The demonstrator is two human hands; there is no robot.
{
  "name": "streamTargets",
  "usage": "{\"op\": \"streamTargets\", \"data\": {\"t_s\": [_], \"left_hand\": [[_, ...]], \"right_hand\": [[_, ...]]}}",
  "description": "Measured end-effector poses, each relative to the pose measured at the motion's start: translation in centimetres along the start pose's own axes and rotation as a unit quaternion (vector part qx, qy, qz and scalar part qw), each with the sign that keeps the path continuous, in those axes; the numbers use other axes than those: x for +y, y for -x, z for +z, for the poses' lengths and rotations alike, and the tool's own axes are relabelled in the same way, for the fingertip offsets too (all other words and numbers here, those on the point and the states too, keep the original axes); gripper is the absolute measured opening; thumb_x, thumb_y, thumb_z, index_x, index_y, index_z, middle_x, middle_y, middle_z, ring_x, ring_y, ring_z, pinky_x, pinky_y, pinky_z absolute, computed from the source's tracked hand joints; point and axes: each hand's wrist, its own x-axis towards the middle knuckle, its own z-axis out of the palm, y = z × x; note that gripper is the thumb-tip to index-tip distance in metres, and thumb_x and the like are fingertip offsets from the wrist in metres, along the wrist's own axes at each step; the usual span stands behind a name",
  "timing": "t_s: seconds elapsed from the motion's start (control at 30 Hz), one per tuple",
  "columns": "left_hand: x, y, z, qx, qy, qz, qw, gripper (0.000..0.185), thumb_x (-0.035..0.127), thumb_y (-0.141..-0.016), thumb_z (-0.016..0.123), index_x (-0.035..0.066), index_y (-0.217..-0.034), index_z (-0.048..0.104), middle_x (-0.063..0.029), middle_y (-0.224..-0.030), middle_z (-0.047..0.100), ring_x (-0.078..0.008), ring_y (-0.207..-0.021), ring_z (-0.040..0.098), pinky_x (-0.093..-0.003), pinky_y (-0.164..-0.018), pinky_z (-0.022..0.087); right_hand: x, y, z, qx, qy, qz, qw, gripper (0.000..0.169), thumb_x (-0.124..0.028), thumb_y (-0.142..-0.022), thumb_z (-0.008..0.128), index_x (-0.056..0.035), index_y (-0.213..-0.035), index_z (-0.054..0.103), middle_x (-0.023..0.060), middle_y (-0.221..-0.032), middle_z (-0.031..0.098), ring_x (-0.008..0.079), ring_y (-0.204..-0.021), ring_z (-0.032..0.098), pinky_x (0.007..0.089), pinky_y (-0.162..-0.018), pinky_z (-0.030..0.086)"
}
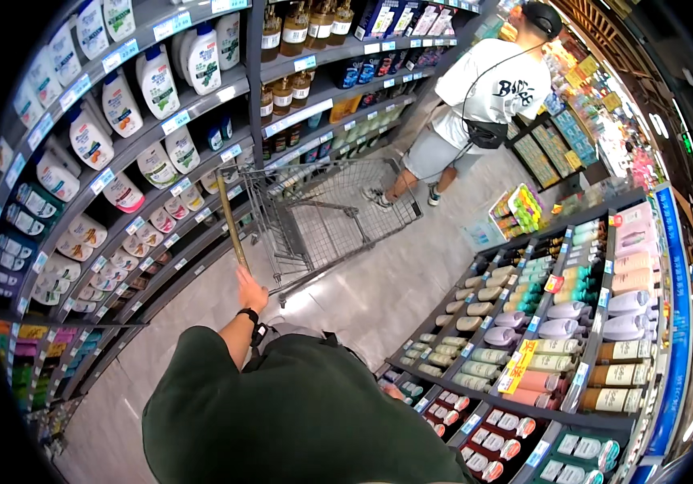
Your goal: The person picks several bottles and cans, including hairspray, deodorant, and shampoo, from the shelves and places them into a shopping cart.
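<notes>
My left hand (252,291), with a dark band on its wrist, is on the near end of the yellowish handle (231,212) of a wire shopping cart (346,212). The fingers lie along the bar. The cart's basket looks bare apart from its folding seat part. Only a small piece of my right hand (392,391) shows past my dark green shirt (286,411), beside the right-hand shelf. Its fingers are hidden, so what it touches cannot be made out.
A shelf of shampoo bottles (160,85) curves along the left. Pump bottles (295,30) stand farther along. At right, a shelf unit (504,393) holds rows of bottles. A person in a white shirt (492,85) stands past the cart, near a colourful display box (515,212) on the floor.
</notes>
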Motion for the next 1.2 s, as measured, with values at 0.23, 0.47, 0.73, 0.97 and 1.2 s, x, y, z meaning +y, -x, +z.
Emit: {"op": "streamTargets", "data": {"t_s": [0.23, 0.47, 0.73, 0.97, 1.2], "left_hand": [[-4.3, -0.2, 6.6, 0.096, 0.118, -0.106, 0.983, 0.055, 0.031, -0.089, 0.071, -0.008, -0.123, 0.055, -0.0350, -0.116, 0.066, -0.0507, -0.112, 0.063, -0.0526, -0.094, 0.052], [-3.1, -0.9, 6.5, 0.084, 0.041, -0.193, 0.977, 0.092, 0.045, -0.074, 0.087, -0.012, -0.133, 0.045, -0.0359, -0.127, 0.061, -0.0479, -0.121, 0.060, -0.0489, -0.102, 0.050], [-1.8, -1.5, 6.9, -0.089, -0.104, -0.197, 0.971, 0.101, 0.047, -0.066, 0.092, -0.007, -0.135, 0.041, -0.0316, -0.129, 0.060, -0.0441, -0.122, 0.061, -0.0466, -0.101, 0.051], [2.0, -6.7, 10.6, -0.088, -0.143, -0.268, 0.949, 0.093, 0.047, -0.069, 0.089, -0.005, -0.132, 0.046, -0.0293, -0.127, 0.062, -0.0430, -0.120, 0.062, -0.0467, -0.099, 0.052], [7.6, -9.6, 12.1, -0.094, -0.157, -0.299, 0.937, 0.085, 0.048, -0.071, 0.087, -0.003, -0.129, 0.050, -0.0270, -0.124, 0.064, -0.0418, -0.118, 0.063, -0.0469, -0.097, 0.053]], "right_hand": [[-15.6, -4.8, 4.6, 0.005, 0.003, -0.020, 1.000, 0.012, -0.022, -0.100, 0.056, -0.0113, -0.106, 0.057, 0.0068, -0.087, 0.065, 0.0231, -0.064, 0.065, 0.0370, -0.050, 0.054], [-19.3, -8.3, 4.4, -0.031, 0.028, -0.037, 0.998, 0.013, -0.020, -0.099, 0.056, -0.0070, -0.095, 0.057, 0.0090, -0.078, 0.061, 0.0222, -0.060, 0.062, 0.0360, -0.047, 0.051], [-17.3, -17.4, 1.8, -0.017, 0.054, 0.062, 0.996, 0.021, -0.018, -0.096, 0.055, -0.0024, -0.084, 0.064, 0.0129, -0.068, 0.062, 0.0261, -0.053, 0.063, 0.0389, -0.045, 0.049], [-28.1, -21.9, 5.6, -0.018, 0.098, 0.074, 0.992, 0.017, -0.013, -0.095, 0.053, -0.0008, -0.092, 0.064, 0.0153, -0.073, 0.066, 0.0272, -0.058, 0.066, 0.0404, -0.049, 0.054], [-42.1, -28.2, 8.1, -0.030, 0.125, -0.063, 0.990, 0.014, -0.012, -0.097, 0.051, -0.0032, -0.096, 0.062, 0.0125, -0.075, 0.067, 0.0249, -0.059, 0.067, 0.0394, -0.050, 0.056]]}}
